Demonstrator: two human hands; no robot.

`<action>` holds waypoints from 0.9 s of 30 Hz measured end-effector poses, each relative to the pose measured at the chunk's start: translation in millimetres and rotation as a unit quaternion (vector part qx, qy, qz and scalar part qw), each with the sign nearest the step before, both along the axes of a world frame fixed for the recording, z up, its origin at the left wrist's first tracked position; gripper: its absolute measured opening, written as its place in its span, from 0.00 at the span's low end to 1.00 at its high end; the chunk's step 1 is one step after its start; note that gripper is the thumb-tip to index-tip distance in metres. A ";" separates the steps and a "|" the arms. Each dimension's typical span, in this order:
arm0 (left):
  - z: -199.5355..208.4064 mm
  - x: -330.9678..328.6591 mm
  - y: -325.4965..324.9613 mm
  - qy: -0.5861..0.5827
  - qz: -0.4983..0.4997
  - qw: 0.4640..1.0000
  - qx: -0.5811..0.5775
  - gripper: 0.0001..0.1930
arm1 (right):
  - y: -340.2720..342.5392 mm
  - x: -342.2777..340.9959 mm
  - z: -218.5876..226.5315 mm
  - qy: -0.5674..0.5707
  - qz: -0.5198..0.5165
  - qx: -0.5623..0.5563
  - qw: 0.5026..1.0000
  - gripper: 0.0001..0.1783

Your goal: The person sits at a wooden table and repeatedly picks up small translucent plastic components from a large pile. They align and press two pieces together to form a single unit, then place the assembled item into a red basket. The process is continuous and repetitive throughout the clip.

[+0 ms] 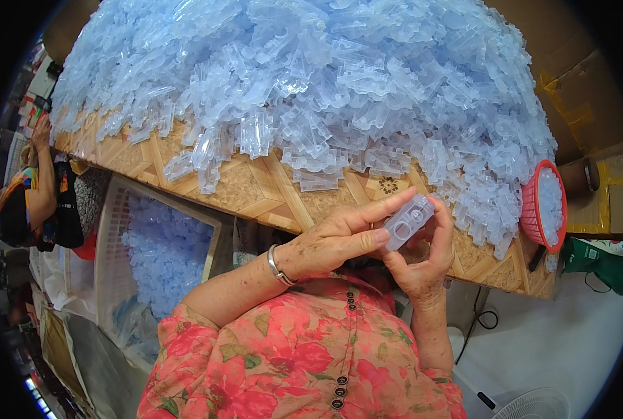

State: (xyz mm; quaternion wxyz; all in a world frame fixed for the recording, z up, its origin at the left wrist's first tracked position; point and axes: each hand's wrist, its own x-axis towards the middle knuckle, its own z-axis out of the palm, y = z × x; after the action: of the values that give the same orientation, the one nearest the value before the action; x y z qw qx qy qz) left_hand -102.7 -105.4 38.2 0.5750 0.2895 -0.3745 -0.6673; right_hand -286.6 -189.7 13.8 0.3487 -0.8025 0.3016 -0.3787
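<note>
A small clear plastic piece (pixel 402 227), box-like with round openings, is held up in front of my chest, near the table's front edge. Its left side is pinched by my left hand (pixel 334 241), thumb in front and fingers stretched along the top. My right hand (pixel 425 269) grips the right side between thumb and curled fingers; some of those fingertips are hidden behind the piece. A huge heap of similar clear, bluish plastic parts (pixel 311 77) covers most of the table, and loose ones lie close beyond my hands.
The wood-patterned tabletop (pixel 255 188) shows along its near edge. On the right is a red basket (pixel 533 209) with clear parts in it. A pale crate (pixel 109 258) of bluish parts stands below left. Another person's arm (pixel 44 178) is at far left; a fan (pixel 535 405) sits lower right.
</note>
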 end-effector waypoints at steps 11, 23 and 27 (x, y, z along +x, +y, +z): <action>-6.1 -6.7 -0.9 -0.077 0.039 0.996 -0.033 0.32 | -1.8 0.1 -6.5 -0.002 0.010 -0.064 0.998 0.47; -6.3 -8.4 -2.9 -0.268 0.086 0.951 -0.128 0.30 | 0.6 9.3 -7.7 -0.080 0.041 -0.039 0.995 0.48; -3.1 -9.0 -1.1 -0.257 0.090 0.954 -0.128 0.30 | 4.0 11.5 -0.6 -0.085 0.044 -0.030 0.995 0.48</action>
State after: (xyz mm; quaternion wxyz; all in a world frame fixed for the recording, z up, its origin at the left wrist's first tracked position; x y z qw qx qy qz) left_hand -111.8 -106.4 35.1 0.5495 0.4076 -0.5644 -0.4619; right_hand -275.1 -185.7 13.2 0.3649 -0.7903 0.2240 -0.4384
